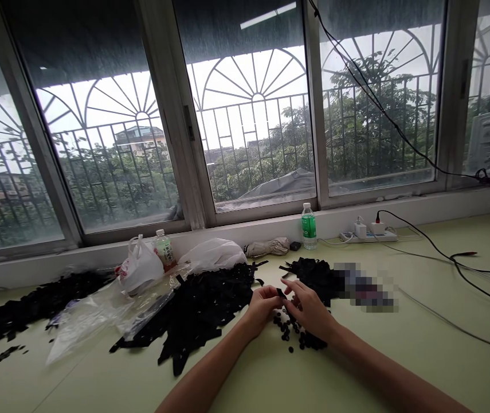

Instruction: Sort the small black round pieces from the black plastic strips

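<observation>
My left hand [264, 305] is closed in a pinch on a small black strip [281, 293], which looks like fabric. From the other side my right hand [311, 310] meets it, thumb against the strip and forefinger stretched out just above. Small round black pieces [285, 330] lie scattered on the table below both hands, some hidden by the right one. To the left spreads a large heap of black strips [210, 304]. Behind my right hand is a second pile of black strips [311, 275].
Clear plastic bags [94, 321], a white bag [139, 267] and a bottle [165, 249] stand left on the pale green table [245, 384]. A green-labelled bottle [309, 228] is by the window. A power strip [369, 236] and cables [438, 252] lie right. Another black heap [42, 298] sits far left.
</observation>
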